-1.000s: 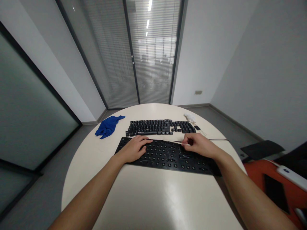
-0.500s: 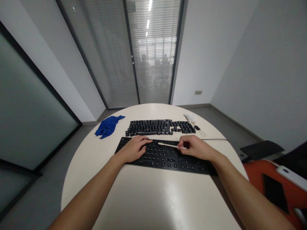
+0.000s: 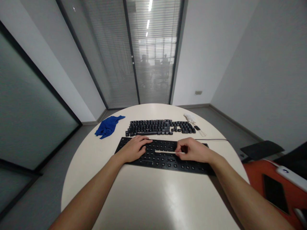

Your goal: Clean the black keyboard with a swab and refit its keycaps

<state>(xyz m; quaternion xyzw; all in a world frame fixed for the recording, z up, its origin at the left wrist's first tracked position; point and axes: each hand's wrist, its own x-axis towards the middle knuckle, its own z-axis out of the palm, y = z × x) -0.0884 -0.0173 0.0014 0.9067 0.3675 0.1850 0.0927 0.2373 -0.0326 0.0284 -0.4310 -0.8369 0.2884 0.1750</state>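
A black keyboard base (image 3: 165,165) with its keycaps off lies across the table in front of me. My left hand (image 3: 134,148) rests on its left part, fingers stretched out over the switches. Between the thumb and fingers of my right hand (image 3: 193,150) is a thin white cotton swab (image 3: 165,152). It points left, with its tip at the switches near the middle of the base. The right hand covers part of the base's right side. Just behind the base, loose black keycaps (image 3: 150,125) are laid out in keyboard order.
A blue cloth (image 3: 108,126) lies at the back left of the round table (image 3: 144,198). At the back right are a white bundle (image 3: 190,118) and a wire keycap puller (image 3: 197,128). A cable (image 3: 216,139) runs right. An orange chair (image 3: 259,175) holds a phone (image 3: 275,192).
My right hand has brought the swab slightly left and nearer to me, down to a lower row of switches. The left hand stays where it was.
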